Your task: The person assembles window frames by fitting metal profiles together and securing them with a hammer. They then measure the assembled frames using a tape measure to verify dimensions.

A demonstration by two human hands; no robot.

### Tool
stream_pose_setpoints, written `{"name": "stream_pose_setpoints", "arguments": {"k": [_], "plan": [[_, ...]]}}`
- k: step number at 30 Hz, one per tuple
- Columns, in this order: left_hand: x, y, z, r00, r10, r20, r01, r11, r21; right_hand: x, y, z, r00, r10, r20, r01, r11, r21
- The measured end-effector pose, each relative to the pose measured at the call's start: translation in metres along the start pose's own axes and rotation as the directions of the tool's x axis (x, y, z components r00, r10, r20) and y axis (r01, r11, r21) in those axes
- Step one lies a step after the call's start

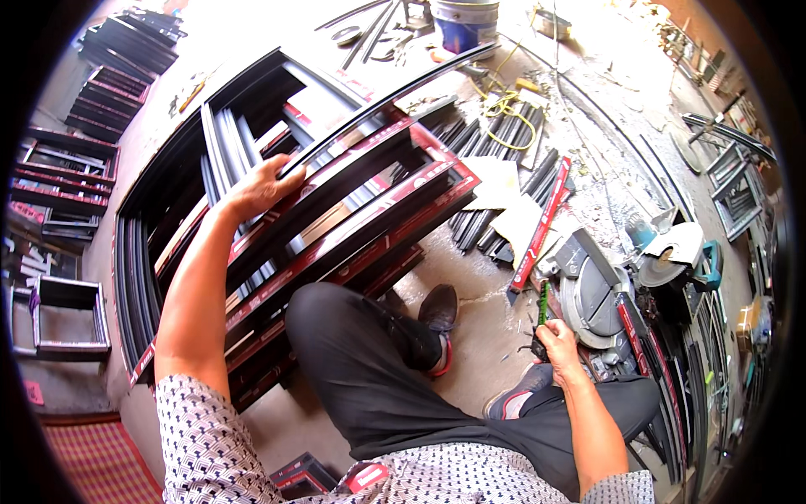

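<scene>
My left hand [262,189] reaches over a stack of dark window frames [361,244] with red printed film. Its fingers are closed around the near end of a long dark profile strip [395,97], which slants up and to the right across the stack. Low on the right, over my bent leg, my right hand [558,343] grips a slim green-and-black tool [543,304]. The green part points upward out of the fist, and its exact kind cannot be made out.
Close to my right hand stands a mitre saw [590,294] with a round blade [670,267]. Dark profile lengths [495,223] and a yellow cord [512,113] lie ahead. A blue-and-white bucket [464,25] is farther back. More frames [63,181] are stacked at left.
</scene>
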State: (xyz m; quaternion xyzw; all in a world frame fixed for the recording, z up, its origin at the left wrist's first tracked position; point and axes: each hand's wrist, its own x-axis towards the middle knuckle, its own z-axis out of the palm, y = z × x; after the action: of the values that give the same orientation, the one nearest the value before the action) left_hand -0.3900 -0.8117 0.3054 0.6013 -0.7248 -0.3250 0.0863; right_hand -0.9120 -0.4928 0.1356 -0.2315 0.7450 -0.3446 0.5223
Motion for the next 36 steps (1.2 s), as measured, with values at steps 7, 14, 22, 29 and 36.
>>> {"name": "stream_pose_setpoints", "arguments": {"k": [7,14,22,29,36], "plan": [[0.001,-0.007,0.006,1.000,-0.026,0.016,0.027,0.991,-0.129,-0.001,0.004,0.003,1.000,-0.005,-0.017,0.004,0.999,-0.039],[0.005,-0.011,0.009,1.000,0.025,0.009,-0.024,0.998,-0.065,0.000,0.015,0.004,1.000,0.024,-0.005,-0.024,0.997,-0.067],[-0.003,0.004,0.006,1.000,-0.028,0.013,0.028,1.000,0.003,0.002,0.017,0.005,0.999,0.042,0.028,-0.039,0.994,-0.098],[0.019,0.000,-0.007,0.985,-0.063,0.162,0.076,0.994,-0.076,0.011,0.032,0.000,0.999,0.019,0.036,-0.015,0.992,-0.124],[0.018,0.005,-0.020,0.976,0.028,0.217,-0.043,0.997,0.064,0.008,0.029,0.004,0.999,0.028,0.039,-0.022,0.987,-0.161]]}}
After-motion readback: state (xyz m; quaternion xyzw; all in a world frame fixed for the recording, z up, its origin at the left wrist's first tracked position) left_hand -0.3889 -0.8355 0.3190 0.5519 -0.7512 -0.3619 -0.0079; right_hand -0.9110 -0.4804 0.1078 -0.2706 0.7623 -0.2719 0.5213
